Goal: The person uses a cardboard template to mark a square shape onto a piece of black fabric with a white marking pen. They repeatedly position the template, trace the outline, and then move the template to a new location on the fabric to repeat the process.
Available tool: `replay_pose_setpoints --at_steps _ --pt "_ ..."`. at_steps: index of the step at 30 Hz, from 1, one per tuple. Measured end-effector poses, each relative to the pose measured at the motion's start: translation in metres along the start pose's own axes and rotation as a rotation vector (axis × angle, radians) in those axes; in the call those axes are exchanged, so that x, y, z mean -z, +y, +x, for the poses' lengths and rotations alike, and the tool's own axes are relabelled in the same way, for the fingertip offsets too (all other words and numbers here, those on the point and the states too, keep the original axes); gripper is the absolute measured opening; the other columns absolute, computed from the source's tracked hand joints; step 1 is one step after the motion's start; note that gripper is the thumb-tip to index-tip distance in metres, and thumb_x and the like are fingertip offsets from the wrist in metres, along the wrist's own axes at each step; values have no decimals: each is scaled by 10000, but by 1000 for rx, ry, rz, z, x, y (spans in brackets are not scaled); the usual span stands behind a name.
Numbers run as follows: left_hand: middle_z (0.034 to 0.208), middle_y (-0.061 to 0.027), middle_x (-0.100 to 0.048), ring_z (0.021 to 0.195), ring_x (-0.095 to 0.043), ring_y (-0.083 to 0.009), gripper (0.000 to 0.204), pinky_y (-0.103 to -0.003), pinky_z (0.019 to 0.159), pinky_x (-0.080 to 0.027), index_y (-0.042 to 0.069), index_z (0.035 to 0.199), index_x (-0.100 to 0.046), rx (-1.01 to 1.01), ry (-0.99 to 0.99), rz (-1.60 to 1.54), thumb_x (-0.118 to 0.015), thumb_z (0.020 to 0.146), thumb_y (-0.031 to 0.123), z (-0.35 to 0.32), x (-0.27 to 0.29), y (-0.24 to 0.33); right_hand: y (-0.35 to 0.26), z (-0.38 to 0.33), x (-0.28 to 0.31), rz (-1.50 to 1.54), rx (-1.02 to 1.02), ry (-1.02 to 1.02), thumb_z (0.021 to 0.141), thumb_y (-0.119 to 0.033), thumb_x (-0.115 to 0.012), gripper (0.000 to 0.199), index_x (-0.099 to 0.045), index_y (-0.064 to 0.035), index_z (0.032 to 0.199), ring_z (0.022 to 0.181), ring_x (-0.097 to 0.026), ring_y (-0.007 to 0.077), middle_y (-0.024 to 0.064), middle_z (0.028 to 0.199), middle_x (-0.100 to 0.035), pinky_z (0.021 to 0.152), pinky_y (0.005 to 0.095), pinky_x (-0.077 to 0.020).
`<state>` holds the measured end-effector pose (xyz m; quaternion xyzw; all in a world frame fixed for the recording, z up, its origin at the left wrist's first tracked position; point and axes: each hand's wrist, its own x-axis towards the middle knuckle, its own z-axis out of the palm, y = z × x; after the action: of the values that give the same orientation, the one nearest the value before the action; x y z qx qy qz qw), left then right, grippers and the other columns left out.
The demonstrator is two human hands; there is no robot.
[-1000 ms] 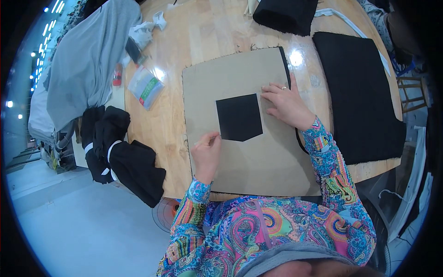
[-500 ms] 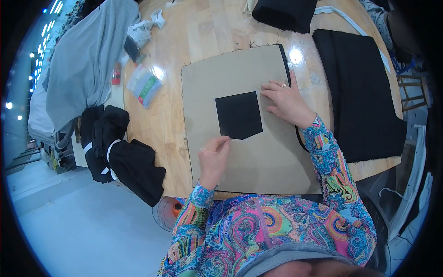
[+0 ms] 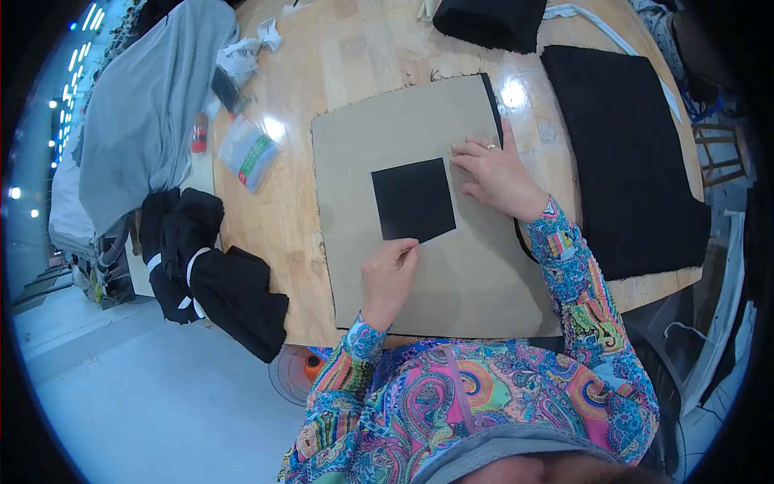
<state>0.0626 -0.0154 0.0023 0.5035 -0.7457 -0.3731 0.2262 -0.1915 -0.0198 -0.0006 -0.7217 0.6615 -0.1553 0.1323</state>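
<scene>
A beige card-like sheet (image 3: 363, 282) lies on the table over black fabric, which shows along its right edge. In its middle is a black pocket-shaped area (image 3: 413, 198) with thin pale edges and a pointed bottom; whether it is a cut-out or a piece laid on top, I cannot tell. My left hand (image 3: 389, 274) is pinched at the lower edge of this shape, near its point. Whatever sits between those fingertips is too small to make out. Fingers spread, my right hand (image 3: 504, 179) rests flat on the sheet right of the black shape, one finger reaching its right edge.
Folded black fabric (image 3: 629, 161) covers the table's right side, with more black fabric (image 3: 492, 22) at the far edge. On the left are a plastic packet (image 3: 250, 153), a red object (image 3: 200, 133), tied black bundles (image 3: 234, 282) and grey cloth (image 3: 153, 113).
My left hand has slid rightward along the lower edge of the black shape, toward its point. My right hand stays spread on the sheet in nearly the same place.
</scene>
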Motion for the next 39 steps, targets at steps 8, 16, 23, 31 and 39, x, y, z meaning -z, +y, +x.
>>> replay_pose_setpoints --at_steps 8,16,23,31,39 --pt "817 -86 -698 687 -651 -103 117 -238 625 -509 -2 916 -699 25 4 27 -673 827 68 2 1 -4 0 0 0 -1 -9 4 719 -165 -747 388 -637 -96 1084 1219 -475 195 5 1198 -567 1102 655 -111" --pt "865 -135 -697 759 -689 -239 136 -311 699 -529 28 911 -704 112 83 136 -647 828 119 10 28 -18 0 -1 1 6 -8 3 723 -161 -742 389 -634 -95 1091 1223 -470 192 3 1190 -560 1108 653 -101" --pt "771 -76 -694 666 -616 -78 122 -227 613 -488 -10 918 -698 53 120 106 -664 838 77 10 30 -26 -2 0 2 -4 -20 -12 728 -155 -735 382 -637 -99 1093 1221 -470 185 5 1199 -567 1105 658 -102" --pt "900 -108 -684 760 -670 -186 117 -278 681 -527 7 931 -677 2 -44 -160 -650 842 79 5 -18 12 -1 0 0 -15 2 4 721 -160 -740 383 -643 -102 1088 1220 -476 181 5 1193 -577 1104 658 -106" --pt "919 -99 -677 736 -658 -176 103 -272 658 -522 14 938 -667 -69 -109 -124 -639 851 63 14 -38 26 2 -1 -2 -44 10 23 718 -170 -740 354 -656 -105 1056 1209 -489 180 5 1177 -582 1110 648 -129"
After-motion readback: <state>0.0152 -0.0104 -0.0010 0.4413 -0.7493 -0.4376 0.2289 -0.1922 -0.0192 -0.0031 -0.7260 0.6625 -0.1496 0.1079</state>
